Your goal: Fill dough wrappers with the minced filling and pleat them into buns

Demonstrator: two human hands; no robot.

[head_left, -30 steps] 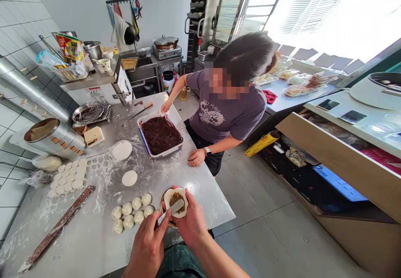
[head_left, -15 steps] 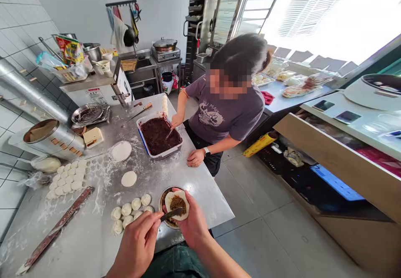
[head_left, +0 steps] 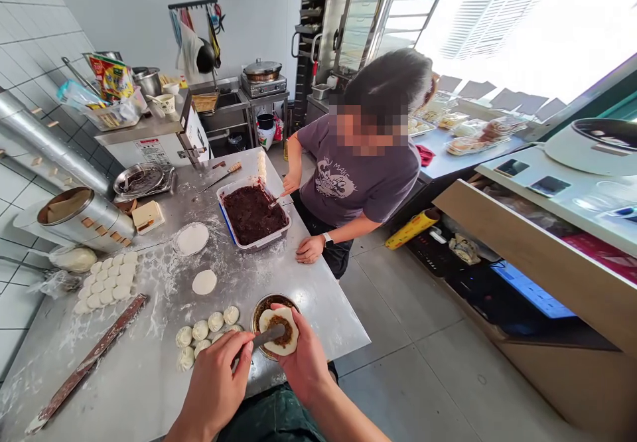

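Observation:
My left hand (head_left: 219,375) grips a flat filling spatula (head_left: 266,337), its blade tip pressed on brown minced filling (head_left: 283,329). That filling lies in the middle of a round dough wrapper (head_left: 292,319), cupped in my right hand (head_left: 306,356). Partly hidden beneath the wrapper, a metal bowl (head_left: 257,308) holds more of the filling. Pleated buns (head_left: 200,330) stand in rows by my left hand, which covers part of them. Farther up the table lies a flat dough wrapper (head_left: 204,283).
Across the metal table (head_left: 343,316), a co-worker (head_left: 348,176) stands by a tub of dark red paste (head_left: 253,213). To the left are a long flour-dusted wooden stick (head_left: 94,362), rows of dough pieces (head_left: 107,283) and a stack of white wrappers (head_left: 192,238).
The spatula blade has shifted onto the middle of the filling, which looks flatter. The co-worker's hand has moved back from the paste toward the tub's edge.

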